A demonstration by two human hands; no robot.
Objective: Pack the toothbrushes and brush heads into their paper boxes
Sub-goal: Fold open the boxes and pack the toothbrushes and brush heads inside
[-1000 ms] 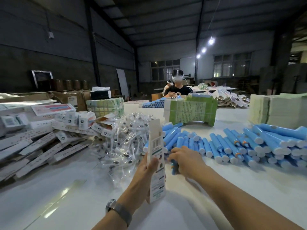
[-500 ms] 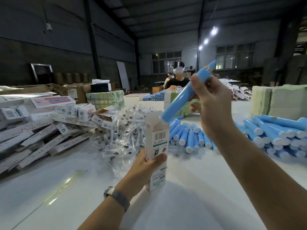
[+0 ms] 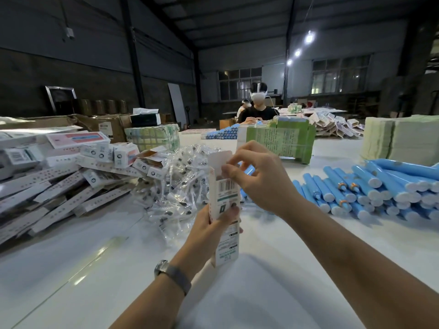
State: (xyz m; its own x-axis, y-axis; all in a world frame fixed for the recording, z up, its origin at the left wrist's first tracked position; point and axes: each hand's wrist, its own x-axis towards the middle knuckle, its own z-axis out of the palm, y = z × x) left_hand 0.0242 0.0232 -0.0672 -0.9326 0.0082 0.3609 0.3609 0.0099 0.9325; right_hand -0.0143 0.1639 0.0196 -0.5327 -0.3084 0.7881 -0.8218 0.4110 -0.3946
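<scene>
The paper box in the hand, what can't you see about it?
- Inside the paper box, head view: its own walls hide any toothbrush in it.
- Its top opening: the right hand covers it; only the flap shows.
- Its lower back: the left hand wraps it.
- Small print under the barcode: too small to read.

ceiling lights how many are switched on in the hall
3, in a slanting row at the upper right: the brightest light highest, a second light below and left of it, a third light lowest. More may be hidden by beams.
</scene>
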